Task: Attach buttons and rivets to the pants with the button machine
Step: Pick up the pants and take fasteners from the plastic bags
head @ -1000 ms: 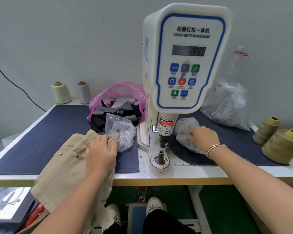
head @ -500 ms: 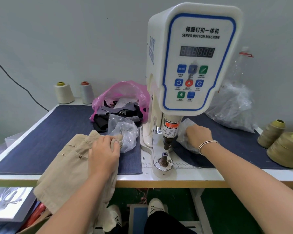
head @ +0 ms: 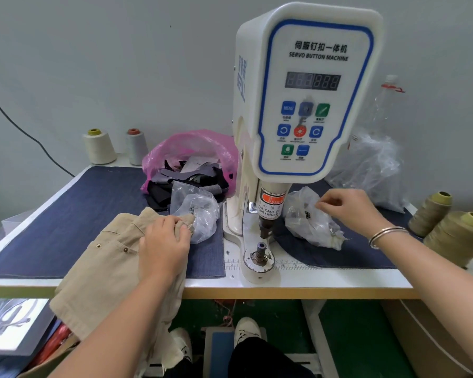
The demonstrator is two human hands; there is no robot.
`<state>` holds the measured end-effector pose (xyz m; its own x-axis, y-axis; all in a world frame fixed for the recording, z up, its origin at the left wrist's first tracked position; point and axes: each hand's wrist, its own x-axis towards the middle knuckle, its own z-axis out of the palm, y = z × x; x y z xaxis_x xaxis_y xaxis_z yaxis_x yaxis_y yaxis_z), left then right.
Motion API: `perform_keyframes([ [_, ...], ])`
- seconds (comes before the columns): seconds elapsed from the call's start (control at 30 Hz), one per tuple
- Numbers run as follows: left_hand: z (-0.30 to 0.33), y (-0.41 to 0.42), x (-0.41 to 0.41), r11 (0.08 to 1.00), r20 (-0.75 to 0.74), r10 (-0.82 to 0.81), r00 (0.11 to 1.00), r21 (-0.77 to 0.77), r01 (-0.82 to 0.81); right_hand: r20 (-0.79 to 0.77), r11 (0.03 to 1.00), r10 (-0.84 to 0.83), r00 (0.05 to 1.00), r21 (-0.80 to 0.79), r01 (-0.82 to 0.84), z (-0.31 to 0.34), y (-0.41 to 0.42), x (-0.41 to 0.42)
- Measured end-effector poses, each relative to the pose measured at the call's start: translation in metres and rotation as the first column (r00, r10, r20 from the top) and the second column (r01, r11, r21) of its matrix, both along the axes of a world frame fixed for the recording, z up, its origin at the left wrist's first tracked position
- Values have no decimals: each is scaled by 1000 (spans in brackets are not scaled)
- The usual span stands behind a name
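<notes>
We see the white button machine standing on the bench. The beige pants lie left of it, hanging over the front edge, with small rivets on them. Our left hand lies on them, its grip closed on the fabric. Our right hand pinches the clear bag.

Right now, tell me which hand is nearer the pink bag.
Left. The left hand grips the pants just in front of the pink bag; the right hand is beyond the machine.
</notes>
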<state>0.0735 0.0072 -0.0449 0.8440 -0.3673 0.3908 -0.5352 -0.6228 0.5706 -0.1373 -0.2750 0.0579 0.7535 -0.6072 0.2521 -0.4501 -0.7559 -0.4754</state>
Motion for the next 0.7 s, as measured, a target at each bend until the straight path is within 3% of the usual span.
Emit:
perform_keyframes([
  [0.07, 0, 0, 0, 1000, 2, -4, 1000, 4, 4, 205, 947, -85, 975, 320, 16, -2, 29, -4],
  [0.13, 0, 0, 0, 1000, 3, -5, 1000, 3, 5, 199, 704, -91, 976, 706, -78, -13, 67, -2],
  [0.2, -1, 1, 0, 1000, -2, -5, 1000, 1, 5, 142, 449, -56, 988, 888, -102, -28, 94, 3],
  [0.37, -2, 1, -1, 1000, 0, -11, 1000, -13, 11, 173, 131, -122, 977, 979, -157, -41, 116, 16],
  [0.7, 1, 1, -1, 1000, 2, -5, 1000, 3, 5, 167, -257, -301, 939, 934, -248, -46, 124, 21],
])
